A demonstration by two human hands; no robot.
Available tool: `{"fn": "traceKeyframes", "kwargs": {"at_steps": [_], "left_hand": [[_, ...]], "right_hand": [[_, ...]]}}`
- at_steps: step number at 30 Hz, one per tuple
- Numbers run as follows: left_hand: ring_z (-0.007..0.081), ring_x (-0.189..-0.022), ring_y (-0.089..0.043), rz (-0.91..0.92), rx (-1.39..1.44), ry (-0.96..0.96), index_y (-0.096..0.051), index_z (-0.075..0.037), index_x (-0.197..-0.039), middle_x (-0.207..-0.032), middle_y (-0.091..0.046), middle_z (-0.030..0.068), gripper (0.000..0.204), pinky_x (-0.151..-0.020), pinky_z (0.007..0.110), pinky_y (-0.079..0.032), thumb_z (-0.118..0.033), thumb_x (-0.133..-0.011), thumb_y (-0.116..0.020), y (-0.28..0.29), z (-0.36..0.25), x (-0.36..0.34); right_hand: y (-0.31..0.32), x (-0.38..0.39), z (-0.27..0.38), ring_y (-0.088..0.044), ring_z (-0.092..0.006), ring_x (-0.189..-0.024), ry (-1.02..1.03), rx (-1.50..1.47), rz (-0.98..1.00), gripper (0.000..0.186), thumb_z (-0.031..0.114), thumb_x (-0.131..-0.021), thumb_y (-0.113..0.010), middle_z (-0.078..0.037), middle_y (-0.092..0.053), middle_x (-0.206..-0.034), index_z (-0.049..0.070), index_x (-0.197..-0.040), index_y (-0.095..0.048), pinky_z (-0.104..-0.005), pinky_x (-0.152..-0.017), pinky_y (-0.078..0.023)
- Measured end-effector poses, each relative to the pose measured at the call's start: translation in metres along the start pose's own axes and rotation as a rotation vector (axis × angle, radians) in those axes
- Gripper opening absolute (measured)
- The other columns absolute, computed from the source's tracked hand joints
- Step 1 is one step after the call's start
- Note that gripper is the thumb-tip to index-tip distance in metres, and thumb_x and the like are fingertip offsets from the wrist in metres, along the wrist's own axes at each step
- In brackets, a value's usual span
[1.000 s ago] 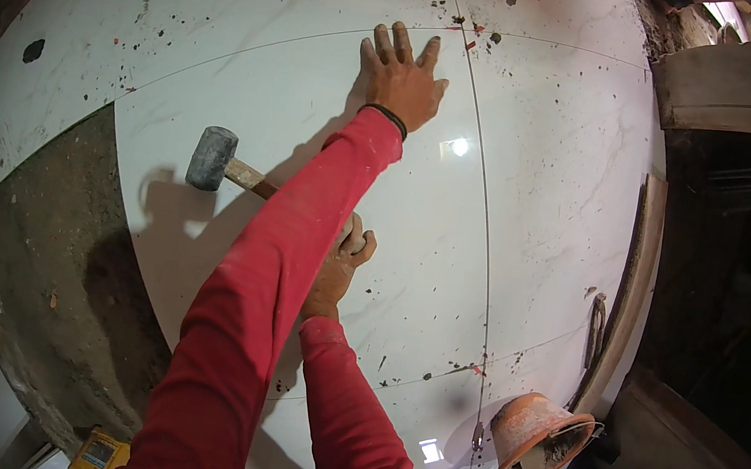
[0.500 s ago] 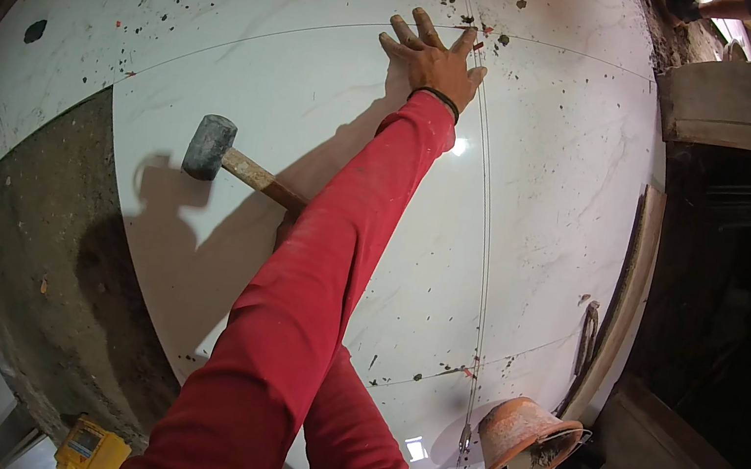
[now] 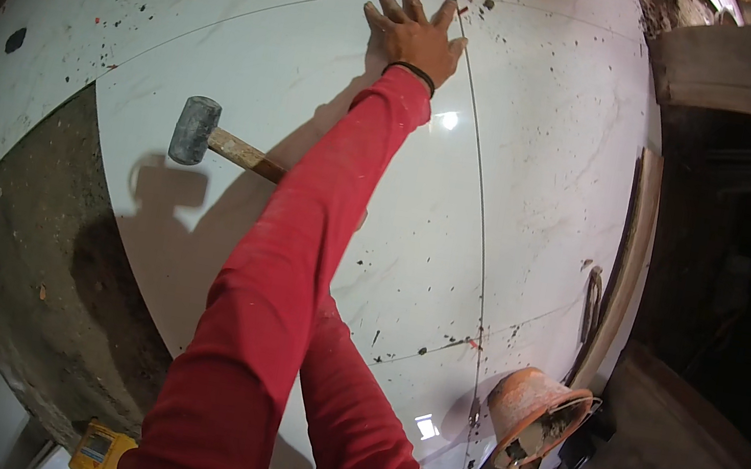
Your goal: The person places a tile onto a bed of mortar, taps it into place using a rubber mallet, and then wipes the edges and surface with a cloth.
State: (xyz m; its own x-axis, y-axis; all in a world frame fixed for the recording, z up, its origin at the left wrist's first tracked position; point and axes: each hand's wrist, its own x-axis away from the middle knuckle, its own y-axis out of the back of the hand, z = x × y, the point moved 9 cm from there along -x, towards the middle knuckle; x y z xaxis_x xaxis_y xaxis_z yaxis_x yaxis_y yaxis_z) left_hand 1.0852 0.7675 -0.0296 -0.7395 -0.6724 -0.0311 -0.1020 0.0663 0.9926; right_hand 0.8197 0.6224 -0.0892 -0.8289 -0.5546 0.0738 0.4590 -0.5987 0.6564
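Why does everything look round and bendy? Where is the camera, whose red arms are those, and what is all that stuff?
The camera sits on a person's head and looks down, and its wide lens bends straight lines. The red sleeves are that person's own arms. The left hand lies flat, fingers spread, on a big white tile speckled with dirt. A mallet hangs over the tile and casts a shadow. Its wooden handle runs behind the left arm, so the right hand is hidden. Rough grey ground shows at the left, an orange bucket stands at the right, and a yellow gadget lies at the bottom.
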Motion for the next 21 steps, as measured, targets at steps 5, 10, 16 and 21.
{"fn": "traceKeyframes", "kwargs": {"at_steps": [5,10,16,21], "left_hand": [[0.0523,-0.149,-0.027,-0.12,-0.1,-0.198,-0.036,-0.032,-0.161,-0.166,-0.03,0.0211,0.067,-0.111,0.073,-0.027,-0.061,-0.101,-0.044,-0.004,0.011,0.054],[0.0493,-0.15,-0.026,-0.007,0.022,-0.505,-0.034,-0.022,-0.162,-0.168,-0.029,0.017,0.074,-0.109,0.076,-0.025,-0.061,-0.1,-0.046,0.005,-0.041,0.138],[0.0462,-0.152,-0.023,0.212,0.062,-0.729,-0.033,0.001,-0.159,-0.168,-0.029,0.0181,0.09,-0.12,0.063,-0.023,-0.056,-0.094,-0.059,0.01,-0.085,0.234],[0.0435,-0.154,-0.022,0.338,-0.064,-1.029,-0.034,0.0,-0.158,-0.167,-0.028,0.0212,0.087,-0.124,0.055,-0.021,-0.054,-0.095,-0.061,-0.001,-0.112,0.312]], "right_hand": [[0.012,-0.012,0.037,-0.039,-0.0308,-0.141,0.021,0.188,0.067,0.039,0.028,-0.103,-0.049,-0.01,-0.059,-0.137,0.009,-0.136,-0.057,-0.0583,-0.125,-0.01],[0.012,-0.021,0.033,-0.041,-0.034,-0.14,-0.122,0.149,-0.017,0.038,0.023,-0.097,-0.059,-0.014,-0.054,-0.14,0.006,-0.131,-0.058,-0.0613,-0.118,-0.024],[0.037,-0.025,0.059,-0.046,-0.0302,-0.13,0.113,0.315,-0.318,0.05,0.035,-0.083,-0.075,-0.012,-0.05,-0.135,0.009,-0.122,-0.059,-0.06,-0.109,-0.033],[0.044,0.004,0.039,-0.05,-0.0315,-0.127,0.114,0.233,-0.188,0.049,0.034,-0.084,-0.071,-0.015,-0.056,-0.133,0.006,-0.124,-0.062,-0.0606,-0.109,-0.033]]}}
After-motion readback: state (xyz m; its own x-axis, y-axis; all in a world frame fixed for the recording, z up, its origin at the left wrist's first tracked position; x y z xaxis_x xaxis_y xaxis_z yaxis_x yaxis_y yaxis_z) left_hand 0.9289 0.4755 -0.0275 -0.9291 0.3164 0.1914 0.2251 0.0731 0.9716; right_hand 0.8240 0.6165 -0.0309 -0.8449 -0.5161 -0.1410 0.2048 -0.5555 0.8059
